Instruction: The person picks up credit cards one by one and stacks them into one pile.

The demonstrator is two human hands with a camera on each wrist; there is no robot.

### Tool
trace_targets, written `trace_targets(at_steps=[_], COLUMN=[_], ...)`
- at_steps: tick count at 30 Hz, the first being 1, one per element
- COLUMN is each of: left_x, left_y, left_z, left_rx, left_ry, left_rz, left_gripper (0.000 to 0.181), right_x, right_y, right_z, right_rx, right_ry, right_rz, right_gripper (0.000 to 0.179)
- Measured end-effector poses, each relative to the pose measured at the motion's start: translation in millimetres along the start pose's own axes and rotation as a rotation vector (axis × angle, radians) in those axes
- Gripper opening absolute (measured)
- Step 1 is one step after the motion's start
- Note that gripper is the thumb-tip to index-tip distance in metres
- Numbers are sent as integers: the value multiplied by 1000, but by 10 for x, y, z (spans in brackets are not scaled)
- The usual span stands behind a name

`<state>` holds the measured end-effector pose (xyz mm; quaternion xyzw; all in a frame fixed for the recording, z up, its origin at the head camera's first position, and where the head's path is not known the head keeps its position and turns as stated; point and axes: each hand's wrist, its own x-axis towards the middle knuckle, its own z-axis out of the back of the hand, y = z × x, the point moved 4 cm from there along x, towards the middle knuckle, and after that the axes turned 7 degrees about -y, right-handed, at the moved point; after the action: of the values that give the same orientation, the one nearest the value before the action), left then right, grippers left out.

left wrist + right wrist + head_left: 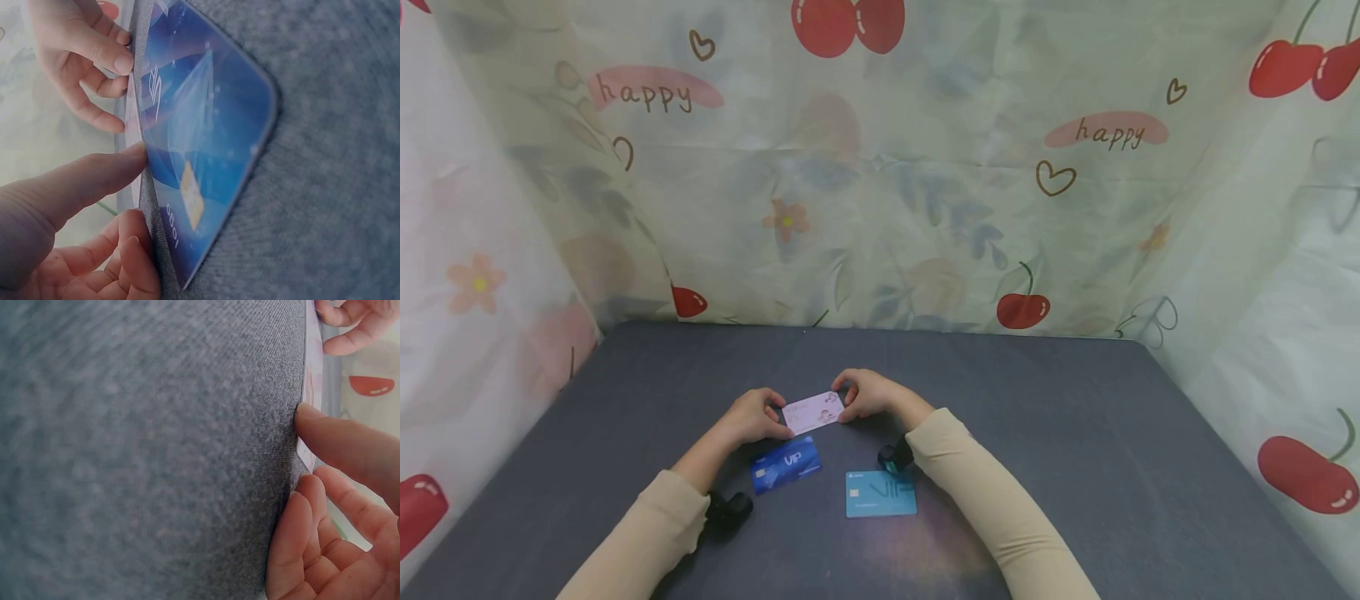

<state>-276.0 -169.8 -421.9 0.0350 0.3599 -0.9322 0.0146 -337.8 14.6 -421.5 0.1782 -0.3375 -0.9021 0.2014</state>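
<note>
A pale pink card [812,413] with small printed figures lies on the dark cloth between the two hands. At its left end, my left hand [758,417] grips the corners between thumb and fingers. My right hand [868,395] holds the right end the same way, thumb on the near corner and a finger at the far one. Just nearer than the pink card lies a blue VIP card [786,464], tilted slightly; in the left wrist view this blue card [200,125] fills the middle. A light-blue VIP card [881,497] rests below the right wrist.
A dark grey cloth [1037,433] covers the table. Printed curtains [895,208] with cherries and hearts stand behind it and at both sides. Black wrist cameras sit under the left wrist [727,510] and the right wrist [897,455], the latter partly over the light-blue card.
</note>
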Motion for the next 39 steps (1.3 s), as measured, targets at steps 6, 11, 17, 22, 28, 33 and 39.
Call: trace_targets(at_steps=[6,11,17,22,28,33,39], left_x=[-13,-13,4,13,12,5,-13], left_y=[-22,-43,-38,-32,-50,-87,-129], left_z=[-8,-9,-29,-36,-21,-2,14], left_rx=[4,26,25,9,-6,-21,-27], left_ry=[-8,-13,-22,-26,-33,-29,-29], left_rz=[7,16,41,44,19,15,13], left_gripper=[51,51,52,52,52,54,57], right_x=[-7,-15,-20,-31,-46,-53,-70], right_y=[6,4,4,16,29,33,33], right_z=[-5,-6,-6,-5,3,23,63], right_rx=[-3,6,28,41,42,25,20], right_ry=[-15,-38,-52,-60,-73,-85,-81], right_rz=[0,5,-8,-8,-6,2,5], right_gripper=[47,47,48,48,49,50,52])
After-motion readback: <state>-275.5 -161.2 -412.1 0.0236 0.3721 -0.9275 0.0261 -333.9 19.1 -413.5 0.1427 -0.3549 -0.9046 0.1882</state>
